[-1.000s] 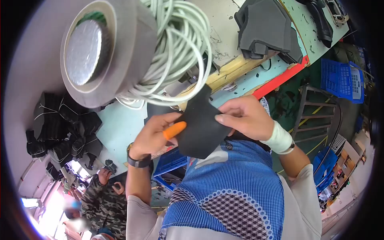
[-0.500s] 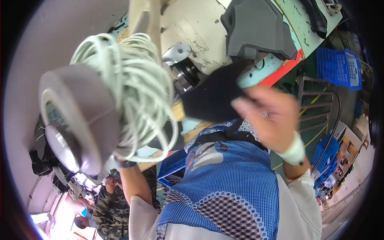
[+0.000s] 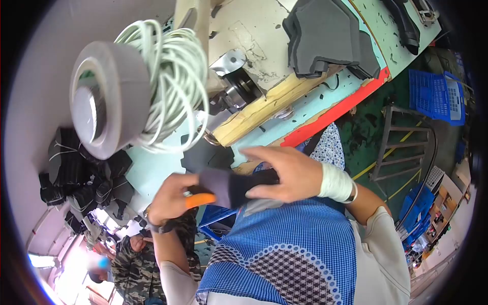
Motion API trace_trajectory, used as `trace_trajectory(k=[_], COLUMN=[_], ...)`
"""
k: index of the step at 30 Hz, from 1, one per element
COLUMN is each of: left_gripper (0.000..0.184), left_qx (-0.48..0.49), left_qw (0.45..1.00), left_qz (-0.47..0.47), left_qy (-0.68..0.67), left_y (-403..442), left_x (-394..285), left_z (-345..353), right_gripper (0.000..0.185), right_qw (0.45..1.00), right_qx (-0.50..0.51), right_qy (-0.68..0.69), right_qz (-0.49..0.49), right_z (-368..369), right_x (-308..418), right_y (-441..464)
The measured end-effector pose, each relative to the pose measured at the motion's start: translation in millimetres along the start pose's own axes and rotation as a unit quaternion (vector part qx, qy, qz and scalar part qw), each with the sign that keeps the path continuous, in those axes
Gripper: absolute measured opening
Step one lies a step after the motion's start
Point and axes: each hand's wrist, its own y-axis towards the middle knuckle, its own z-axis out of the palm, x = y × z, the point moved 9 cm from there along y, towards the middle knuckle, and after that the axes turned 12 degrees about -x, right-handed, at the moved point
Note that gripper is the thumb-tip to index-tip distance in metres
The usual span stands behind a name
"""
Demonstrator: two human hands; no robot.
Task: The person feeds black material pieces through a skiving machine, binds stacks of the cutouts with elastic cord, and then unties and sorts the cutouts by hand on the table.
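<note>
In front of the blue checked apron (image 3: pixel 284 239), a dark, flat, flexible piece (image 3: pixel 236 187) is between my hands, folded or bent and partly blurred. My left hand (image 3: pixel 173 199), with a dark band at the wrist, grips its left end. A small orange item (image 3: pixel 200 200) shows at the fingers of this hand; its kind is unclear. My right hand (image 3: pixel 295 175), wrapped in white at the wrist, has its thumb and fingers around the right end. Just beyond lies a dark grey cut piece (image 3: pixel 206 154) on the worktable (image 3: pixel 254 46).
A grey roll (image 3: pixel 114 96) and coiled white cord (image 3: pixel 173 86) hang close at upper left. Nearby are a machine's metal part (image 3: pixel 236 86) and a wooden bar (image 3: pixel 269 109). Stacked grey pieces (image 3: pixel 325 35), tied black bundles (image 3: pixel 76 173), a metal rack (image 3: pixel 401 142) and a co-worker (image 3: pixel 137 269) surround the bench.
The dark piece has come down from the machine to the apron. My left hand has emerged from behind the roll and holds it; my right hand has moved left onto it.
</note>
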Motion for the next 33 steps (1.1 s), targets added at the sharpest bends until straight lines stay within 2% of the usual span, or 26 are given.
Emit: trace_trajectory(k=[1, 3, 5, 7, 9, 10, 13, 14, 15, 16, 17, 18, 19, 20, 21, 22, 23, 24, 25, 26, 27, 29, 30, 31, 32, 33], left_gripper=[0.015, 0.018, 0.019, 0.018, 0.022, 0.026, 0.019, 0.019, 0.022, 0.023, 0.025, 0.026, 0.028, 0.029, 0.031, 0.030, 0.029, 0.028, 0.028, 0.027, 0.027, 0.024, 0.025, 0.023, 0.023, 0.024], left_qx=[0.045, -0.001, 0.028, -0.043, -0.041, -0.093, -0.104, -0.123, -0.118, -0.107, -0.093, -0.108, -0.122, -0.160, -0.209, -0.209, -0.211, -0.167, -0.118, -0.051, -0.052, -0.180, -0.088, -0.041, -0.020, 0.002], left_qw=[0.996, 0.980, 0.970, 0.978, 0.982, 0.981, 0.994, 0.988, 0.991, 0.994, 0.994, 0.989, 0.980, 0.986, 0.978, 0.972, 0.956, 0.985, 0.984, 0.967, 0.967, 0.960, 0.985, 0.993, 0.993, 0.991], left_qz=[0.028, -0.118, -0.149, -0.170, -0.155, -0.161, -0.034, -0.041, -0.031, 0.009, 0.049, 0.088, 0.127, 0.008, -0.008, 0.046, 0.099, 0.048, -0.004, -0.062, -0.063, 0.076, 0.001, -0.016, -0.050, -0.084], left_qy=[0.068, -0.161, -0.189, -0.113, -0.097, -0.059, -0.027, -0.080, -0.062, -0.028, 0.006, 0.048, 0.090, -0.036, 0.002, 0.092, 0.179, 0.022, -0.136, -0.242, -0.242, -0.198, -0.149, -0.106, -0.108, -0.107], left_y=[7, 24, 34, 40, 43, 43, 67, 70, 79, 88, 94, 96, 96, 92, 86, 77, 65, 55, 47, 46, 47, 51, 48, 44, 40, 37], left_x=[-8, 12, 17, 24, 18, 16, 15, 16, 13, 6, -1, -11, -23, -14, -13, -26, -39, -31, -24, -14, -6, -14, 1, 1, 5, 10], left_z=[8, 16, 7, -24, -50, -61, -60, -51, -43, -32, -19, -13, -6, -3, 1, 11, 20, 38, 54, 68, 69, 43, 41, 36, 33, 31], right_gripper=[0.033, 0.029, 0.026, 0.029, 0.032, 0.032, 0.031, 0.027, 0.022, 0.022, 0.017, 0.012, 0.012, 0.010, 0.008, 0.009, 0.011, 0.012, 0.014, 0.017, 0.021, 0.023, 0.024, 0.025, 0.023, 0.023], right_qw=[0.984, 0.959, 0.954, 0.909, 0.886, 0.866, 0.839, 0.887, 0.923, 0.924, 0.955, 0.957, 0.956, 0.952, 0.929, 0.922, 0.916, 0.927, 0.919, 0.958, 0.984, 0.948, 0.944, 0.938, 0.930, 0.929], right_qx=[0.114, -0.013, -0.085, -0.015, -0.041, -0.048, -0.059, -0.111, -0.163, -0.164, -0.223, -0.275, -0.278, -0.273, -0.262, -0.287, -0.326, -0.363, -0.392, -0.276, -0.121, -0.105, -0.117, -0.128, -0.052, -0.055], right_qy=[0.016, 0.097, 0.155, 0.222, 0.267, 0.291, 0.337, 0.278, 0.214, 0.210, 0.087, -0.041, -0.046, -0.129, -0.208, -0.208, -0.200, -0.085, 0.033, 0.048, 0.003, 0.134, 0.160, 0.188, 0.165, 0.172], right_qz=[0.132, 0.264, 0.242, 0.352, 0.376, 0.404, 0.423, 0.352, 0.276, 0.275, 0.178, 0.078, 0.080, -0.038, -0.156, -0.154, -0.123, -0.051, 0.024, 0.064, 0.133, 0.267, 0.264, 0.260, 0.324, 0.323], right_z=[1, -28, -37, -11, 4, 9, 5, -14, -32, -36, -60, -80, -85, -85, -80, -83, -90, -93, -93, -78, -53, -32, -34, -40, -33, -32], right_x=[-13, -36, -48, -65, -72, -71, -66, -62, -53, -47, -22, 7, 15, 46, 75, 85, 88, 76, 57, 46, 29, -5, -12, -19, -28, -34], right_y=[-4, -8, 0, 0, 6, 5, -12, -12, -9, -6, 2, 7, 12, 21, 22, 17, 4, -12, -28, -32, -32, -37, -29, -18, -14, -8])
